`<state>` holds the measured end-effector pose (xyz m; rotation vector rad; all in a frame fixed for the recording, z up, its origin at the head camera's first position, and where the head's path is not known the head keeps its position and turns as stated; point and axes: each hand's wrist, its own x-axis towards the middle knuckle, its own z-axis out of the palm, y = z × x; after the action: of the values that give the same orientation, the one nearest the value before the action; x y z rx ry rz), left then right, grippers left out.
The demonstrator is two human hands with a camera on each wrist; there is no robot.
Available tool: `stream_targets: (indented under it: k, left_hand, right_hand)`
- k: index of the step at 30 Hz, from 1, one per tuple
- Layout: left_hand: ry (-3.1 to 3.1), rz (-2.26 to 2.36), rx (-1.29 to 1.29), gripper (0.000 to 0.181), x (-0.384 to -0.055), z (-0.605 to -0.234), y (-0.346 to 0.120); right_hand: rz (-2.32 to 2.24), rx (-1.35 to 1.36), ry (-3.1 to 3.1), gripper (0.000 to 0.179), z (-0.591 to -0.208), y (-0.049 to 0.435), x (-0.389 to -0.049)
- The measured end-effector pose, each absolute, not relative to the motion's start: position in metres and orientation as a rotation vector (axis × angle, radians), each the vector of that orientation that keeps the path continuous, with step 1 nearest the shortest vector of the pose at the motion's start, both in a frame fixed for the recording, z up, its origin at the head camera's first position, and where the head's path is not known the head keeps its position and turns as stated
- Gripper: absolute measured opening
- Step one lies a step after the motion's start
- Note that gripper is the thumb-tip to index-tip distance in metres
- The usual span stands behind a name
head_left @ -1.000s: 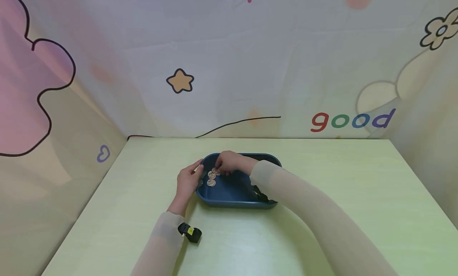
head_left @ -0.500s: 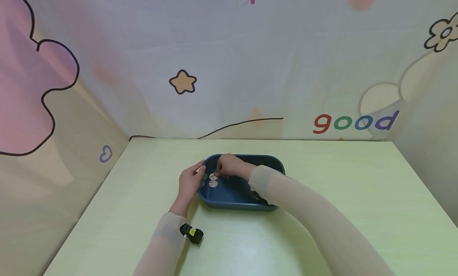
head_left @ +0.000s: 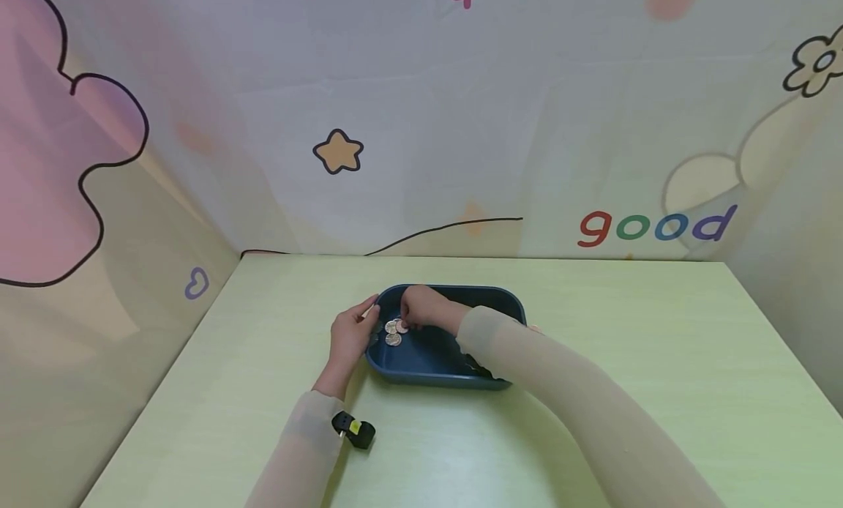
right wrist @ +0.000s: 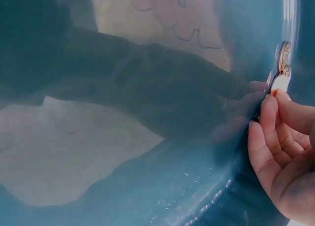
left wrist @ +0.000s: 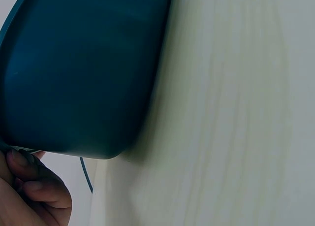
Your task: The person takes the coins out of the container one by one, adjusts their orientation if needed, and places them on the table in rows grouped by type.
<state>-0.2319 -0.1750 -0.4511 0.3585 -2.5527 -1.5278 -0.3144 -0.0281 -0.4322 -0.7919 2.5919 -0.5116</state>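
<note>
Inside a dark blue tray (head_left: 421, 378) on the table, several shiny coins (head_left: 393, 340) lie grouped near the left end. My left hand (head_left: 350, 338) grips the tray's left rim, thumb on the inner side; its curled fingers (left wrist: 51, 194) show below the rim in the left wrist view. My right hand (head_left: 426, 307) reaches into the tray from the right. With thumb and forefinger it pinches the edge of a coin (right wrist: 280, 83), beside another coin (right wrist: 284, 56). The right forearm hides the tray's right part.
The pale wood-grain table (head_left: 658, 361) stretches around the tray. A printed cloth backdrop (head_left: 421, 127) rises behind it and along both sides. A black wrist camera (head_left: 354, 429) sits on the left cuff.
The right hand has stayed at the coins with only small finger movements. A coin by its fingertips, mostly covered half a second ago, now shows beside the others. The left hand keeps its grip.
</note>
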Motion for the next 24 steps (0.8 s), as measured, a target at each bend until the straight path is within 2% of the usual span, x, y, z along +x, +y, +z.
stream_targets:
  k: [24]
  left_hand:
    - [-2.566, -1.512, 0.366, 0.036, -0.234, -0.452, -0.174]
  right_hand:
    - [-0.594, -0.768, 2.485, 0.018, -0.418, -0.022, -0.315]
